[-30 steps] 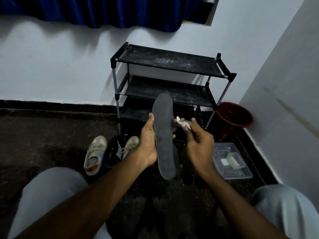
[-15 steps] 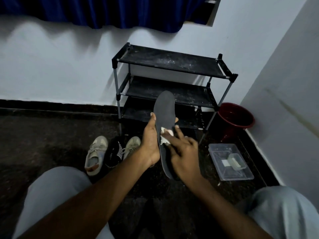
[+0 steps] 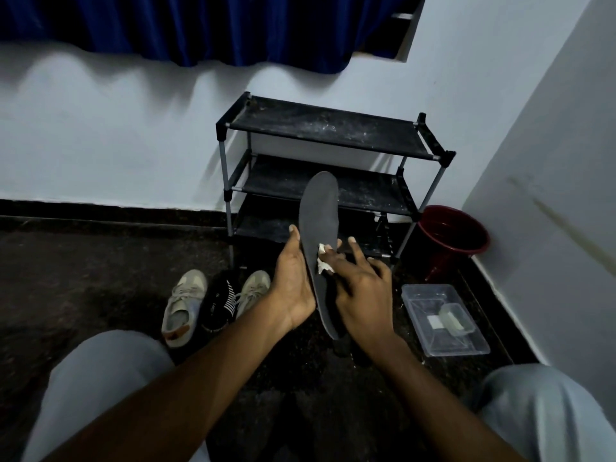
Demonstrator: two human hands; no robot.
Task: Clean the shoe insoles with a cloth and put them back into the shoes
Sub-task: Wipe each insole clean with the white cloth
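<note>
A long dark grey insole (image 3: 319,215) stands nearly upright in front of me, toe end up. My left hand (image 3: 293,281) grips its left edge, thumb along the side and fingers wrapped behind it. My right hand (image 3: 361,288) presses a small white cloth (image 3: 323,263) against the insole's middle with its fingers. Two pale sneakers (image 3: 181,308) (image 3: 253,290) lie on the dark floor to the left, with a black striped item (image 3: 218,305) between them. The lower end of the insole hangs between my wrists.
A black three-shelf rack (image 3: 326,131) stands against the white wall behind the insole. A dark red bucket (image 3: 453,235) sits in the corner on the right, and a clear plastic tray (image 3: 443,321) holding a small white block lies on the floor. My knees frame the bottom.
My right hand came in from the right and brought the cloth onto the insole, then rubbed it along the middle. The left hand kept its grip throughout.
</note>
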